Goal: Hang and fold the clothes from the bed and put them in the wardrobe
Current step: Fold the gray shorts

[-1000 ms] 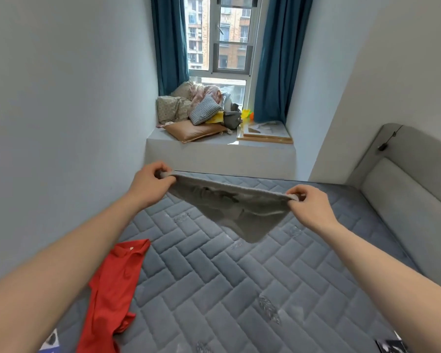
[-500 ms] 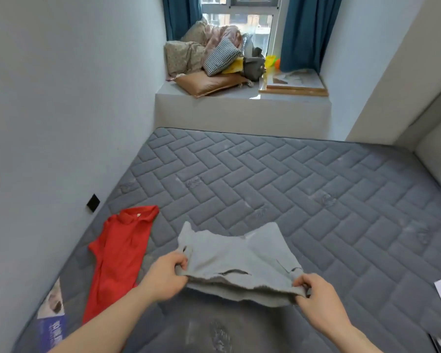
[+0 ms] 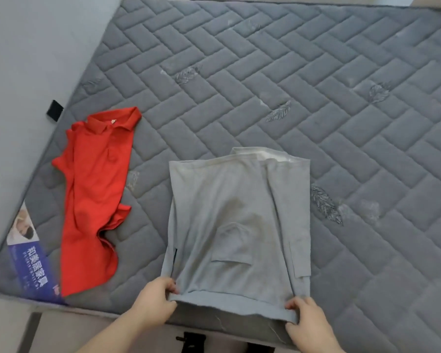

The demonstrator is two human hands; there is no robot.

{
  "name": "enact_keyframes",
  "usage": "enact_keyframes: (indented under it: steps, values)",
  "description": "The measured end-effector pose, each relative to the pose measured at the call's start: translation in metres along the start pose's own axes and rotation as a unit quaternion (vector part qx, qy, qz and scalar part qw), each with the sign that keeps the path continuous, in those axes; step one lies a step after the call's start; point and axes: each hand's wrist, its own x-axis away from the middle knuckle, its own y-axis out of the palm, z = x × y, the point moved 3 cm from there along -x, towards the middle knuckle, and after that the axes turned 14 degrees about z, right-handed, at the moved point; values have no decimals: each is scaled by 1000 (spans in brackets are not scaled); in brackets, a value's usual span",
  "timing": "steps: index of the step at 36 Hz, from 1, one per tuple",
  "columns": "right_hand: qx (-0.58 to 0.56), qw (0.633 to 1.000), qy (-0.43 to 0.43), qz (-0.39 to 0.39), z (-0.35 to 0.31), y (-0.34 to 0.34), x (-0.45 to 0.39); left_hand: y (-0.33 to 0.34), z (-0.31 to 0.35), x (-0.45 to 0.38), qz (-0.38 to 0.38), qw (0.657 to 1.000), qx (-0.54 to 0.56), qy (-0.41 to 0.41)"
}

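grey shorts [image 3: 237, 225] spread flat on mattress [image 3: 341, 98], near edge | left hand [image 3: 154, 300] pinches near left corner | right hand [image 3: 307, 318] pinches near right corner | red shirt [image 3: 94, 200] lies beside, left, apart

A second ago the grey garment [image 3: 237, 225] hung in the air, stretched between both hands above the mattress [image 3: 316, 98]. Now it lies spread flat on the mattress, beside the red shirt [image 3: 92, 200]. The left hand [image 3: 155, 299] and right hand [image 3: 306, 317] have dropped to the near edge of the mattress, gripping the garment's near hem at its two corners.
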Motion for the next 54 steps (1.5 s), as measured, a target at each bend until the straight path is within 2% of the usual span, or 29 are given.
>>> enact_keyframes:
  steps: [3,5,8,10,15,17,21,25,31,34,37,40,44,48,51,54]
  values:
    - [-2,1000,6,-9,1,5,-7,6,1,-10,3,999,48,-17]
    - [-21,1000,12,17,3,3,-12,10,4,-16,37,992,110,-49]
    - [-64,994,31,85,5,-3,-19,15,2,-16,107,965,204,-127]
    - [-97,989,48,100,7,-4,-24,21,-1,-17,120,946,246,-173]
    - [-123,990,71,-22,18,14,-31,37,-1,-19,124,884,355,-277]
    - [-123,989,69,-31,20,16,-31,41,0,-21,132,892,326,-284]
    - [-140,987,73,-18,22,15,-31,32,16,-18,163,918,277,-231]
    - [-151,985,78,-10,26,8,-28,4,56,-4,194,922,306,-138]
    - [-188,977,95,26,32,-18,-24,-34,127,31,205,938,267,82]
    - [-210,970,109,48,34,-32,-24,-45,167,43,181,943,208,184]
    - [-262,952,148,57,40,-45,-27,-45,210,54,120,942,172,261]
    - [-322,926,183,74,51,-53,-35,-31,250,60,74,944,56,316]
    - [-375,900,203,93,63,-63,-41,5,293,67,-1,921,-70,383]
    - [-403,876,247,97,81,-62,-40,58,304,54,-95,912,-102,386]
    - [-409,867,272,83,87,-59,-35,88,290,45,-173,933,-63,309]
    - [-418,860,283,69,85,-56,-33,95,271,35,-187,958,-20,215]
